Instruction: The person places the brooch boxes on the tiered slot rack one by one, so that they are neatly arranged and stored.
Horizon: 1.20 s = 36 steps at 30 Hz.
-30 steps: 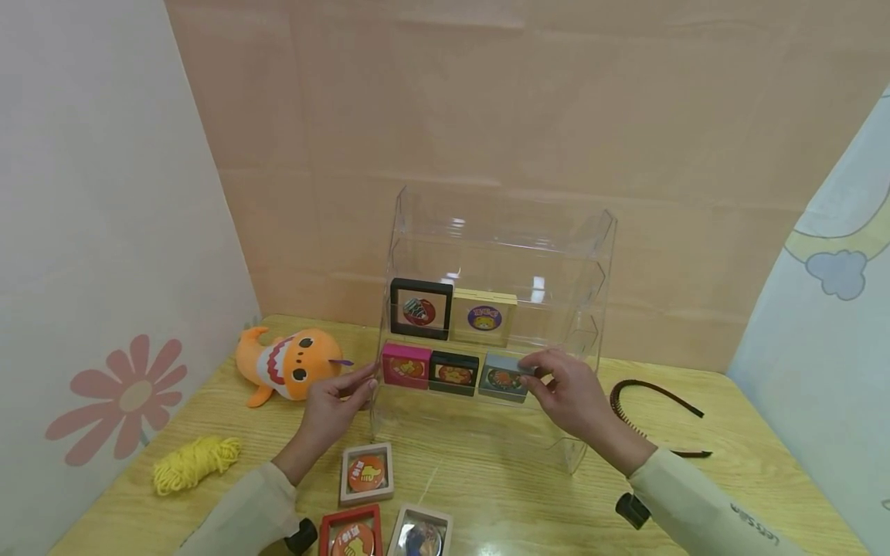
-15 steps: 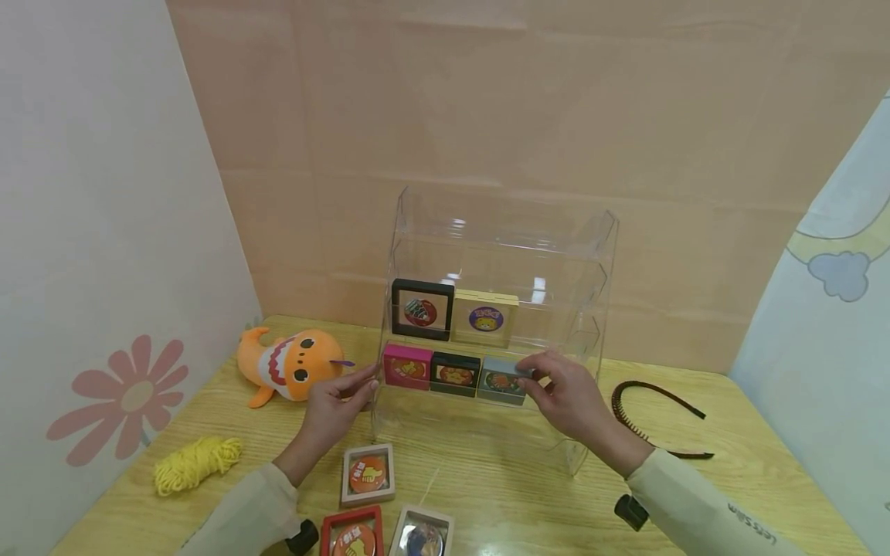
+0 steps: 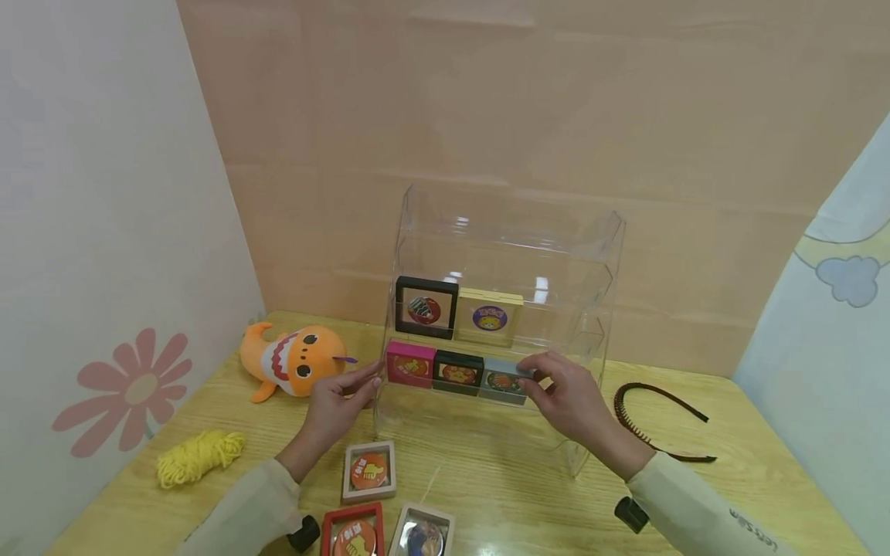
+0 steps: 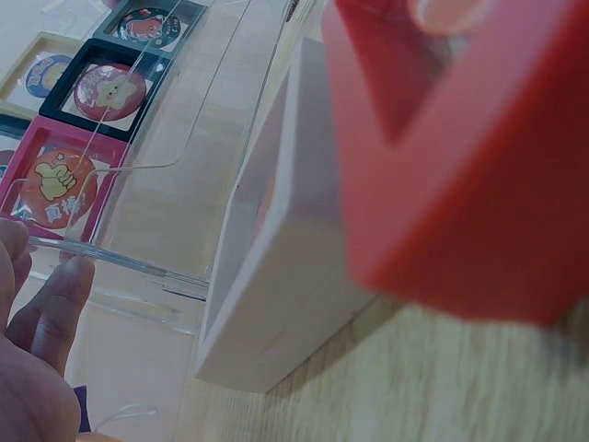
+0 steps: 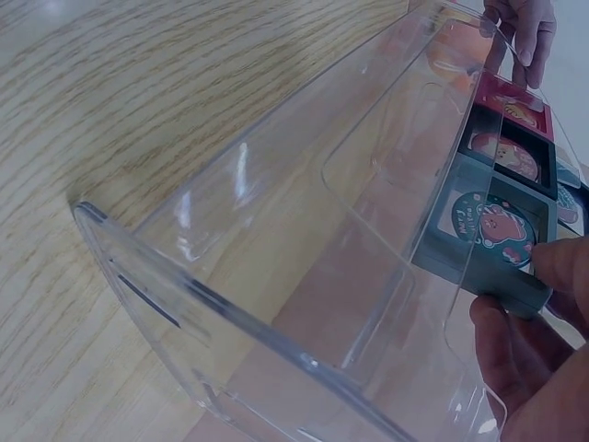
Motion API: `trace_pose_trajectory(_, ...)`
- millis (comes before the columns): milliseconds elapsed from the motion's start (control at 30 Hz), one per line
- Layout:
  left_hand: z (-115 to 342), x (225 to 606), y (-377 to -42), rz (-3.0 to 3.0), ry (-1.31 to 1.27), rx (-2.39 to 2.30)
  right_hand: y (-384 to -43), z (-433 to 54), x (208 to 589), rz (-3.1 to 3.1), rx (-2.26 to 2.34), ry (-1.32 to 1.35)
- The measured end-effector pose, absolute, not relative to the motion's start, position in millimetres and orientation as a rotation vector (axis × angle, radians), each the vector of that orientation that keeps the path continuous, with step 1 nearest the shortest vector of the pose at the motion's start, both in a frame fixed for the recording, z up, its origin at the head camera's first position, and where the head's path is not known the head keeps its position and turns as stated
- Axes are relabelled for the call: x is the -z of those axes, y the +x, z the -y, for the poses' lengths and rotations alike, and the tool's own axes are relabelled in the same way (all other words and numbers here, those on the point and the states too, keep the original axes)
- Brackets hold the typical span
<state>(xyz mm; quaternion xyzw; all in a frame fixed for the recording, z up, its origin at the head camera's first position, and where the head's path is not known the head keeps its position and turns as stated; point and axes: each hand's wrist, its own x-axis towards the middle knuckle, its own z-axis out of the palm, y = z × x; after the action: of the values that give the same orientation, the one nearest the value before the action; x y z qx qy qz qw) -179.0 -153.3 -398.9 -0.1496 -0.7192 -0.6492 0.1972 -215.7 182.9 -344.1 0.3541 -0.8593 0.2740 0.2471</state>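
A clear acrylic display rack [image 3: 487, 425] stands mid-table. My left hand [image 3: 335, 409] pinches its left side panel, thumb and fingers on either side of the edge. At the lower tier's right, my right hand [image 3: 568, 394] holds a grey-blue display frame [image 5: 492, 230] by its right end, thumb in front and fingers behind. The frame sits in the tier beside a black frame [image 3: 458, 373], with a pink frame [image 3: 410, 364] further left. One tier up are a larger black frame [image 3: 426, 307] and a cream frame [image 3: 490, 317]. Round badges show inside these frames.
An orange shark plush [image 3: 295, 361] and yellow yarn [image 3: 199, 458] lie left. In front of the rack are a pale pink frame [image 3: 368, 472], a red frame [image 3: 353, 531] and a beige frame [image 3: 422, 533]. Right of the rack lies a dark headband [image 3: 629, 417].
The grey-blue frame has shifted slightly left and straightened, closing the small gap to the black frame. My left hand keeps its place on the rack. The head view has tilted a little.
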Motion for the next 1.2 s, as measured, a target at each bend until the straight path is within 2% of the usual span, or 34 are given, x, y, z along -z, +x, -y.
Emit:
trace_pose_trajectory(700, 154, 400, -179, 1.99, -0.44, 1.802, -211, -186, 335, 2.24, -0.542, 0.943)
trace_pose_trajectory(1200, 155, 401, -180, 1.981, -0.467, 1.807, -167, -147, 336, 2.045, -0.598, 1.196)
